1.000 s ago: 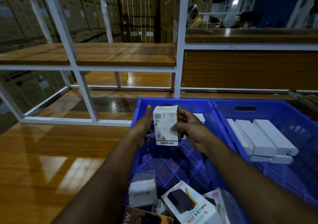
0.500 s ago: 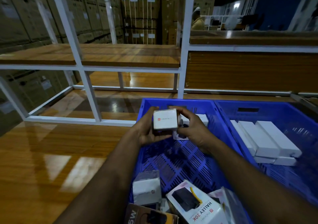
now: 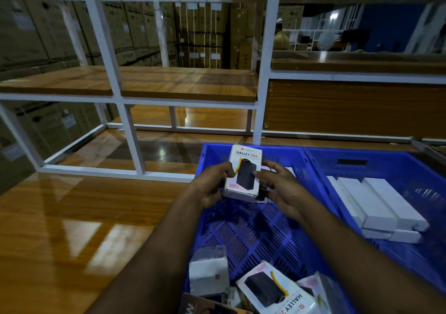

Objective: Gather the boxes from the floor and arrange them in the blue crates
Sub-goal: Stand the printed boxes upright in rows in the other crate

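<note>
Box (image 3: 243, 172) turned front-up since before; left hand (image 3: 212, 184) grips its side, right hand (image 3: 281, 188) fingers pinch opposite edge.

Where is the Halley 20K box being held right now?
In the head view, centre frame: the Halley 20K box sits upright between left hand and right hand, over the left blue crate's far end.

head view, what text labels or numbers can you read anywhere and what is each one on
"HALLEY 20K": top of the held box, gripped by left hand and right hand.
"20000": red, lower left of that box; faint.
"HALLEY": side of the loose box at the left crate's near end; the rest is cut off.
Cardboard cartons' labels: too blurred to read.
</note>
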The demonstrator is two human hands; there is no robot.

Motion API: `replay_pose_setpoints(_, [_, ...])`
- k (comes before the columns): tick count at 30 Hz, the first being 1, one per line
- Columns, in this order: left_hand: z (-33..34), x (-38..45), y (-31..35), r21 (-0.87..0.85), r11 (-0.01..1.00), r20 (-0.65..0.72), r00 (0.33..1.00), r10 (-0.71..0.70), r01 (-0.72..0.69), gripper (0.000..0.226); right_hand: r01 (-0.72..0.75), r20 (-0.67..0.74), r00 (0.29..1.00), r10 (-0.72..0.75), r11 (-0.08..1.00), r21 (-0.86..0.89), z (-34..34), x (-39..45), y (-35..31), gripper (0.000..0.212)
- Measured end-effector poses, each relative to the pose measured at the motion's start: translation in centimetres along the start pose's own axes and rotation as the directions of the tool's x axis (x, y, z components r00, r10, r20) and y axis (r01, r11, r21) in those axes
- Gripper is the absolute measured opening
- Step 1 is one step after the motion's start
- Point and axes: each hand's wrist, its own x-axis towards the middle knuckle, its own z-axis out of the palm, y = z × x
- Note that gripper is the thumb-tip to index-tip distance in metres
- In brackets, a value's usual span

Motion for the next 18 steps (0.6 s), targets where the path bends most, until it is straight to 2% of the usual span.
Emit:
replay_pose_setpoints(3, [0.2,-0.1,0.1,-0.026,1.000,0.009,1.000,0.012,-0.012,0.037,0.023,-0.001,1.000,-0.023,1.000,-0.021,0.2,-0.1,0.1,0.053])
replay_pose_setpoints(6, [0.3,0.1,-0.1,-0.040,0.999,-0.025,0.999,0.022,-0.023,0.033,0.105,-0.012,0.994,-0.105,0.994,-0.029,0.6,-0.5,-0.2,0.051])
replay_pose_setpoints(9, [0.4,0.4,-0.3,-0.060,0.998,-0.101,0.995,0.020,-0.026,0.024,0.165,-0.016,0.986,-0.165,0.986,-0.040,0.9,-1.0,-0.4,0.036])
replay_pose_setpoints(12, [0.3,0.3,-0.6,0.016,1.000,-0.122,0.992,0.002,0.000,0.024,0.178,-0.029,0.984,-0.178,0.984,-0.001,1.0,-1.5,-0.9,0.024])
replay_pose_setpoints(18, [0.7,0.0,-0.5,0.072,0.997,-0.087,0.996,-0.010,0.016,0.031,0.178,-0.025,0.984,-0.179,0.983,-0.042,0.9,-1.5,-0.8,0.024])
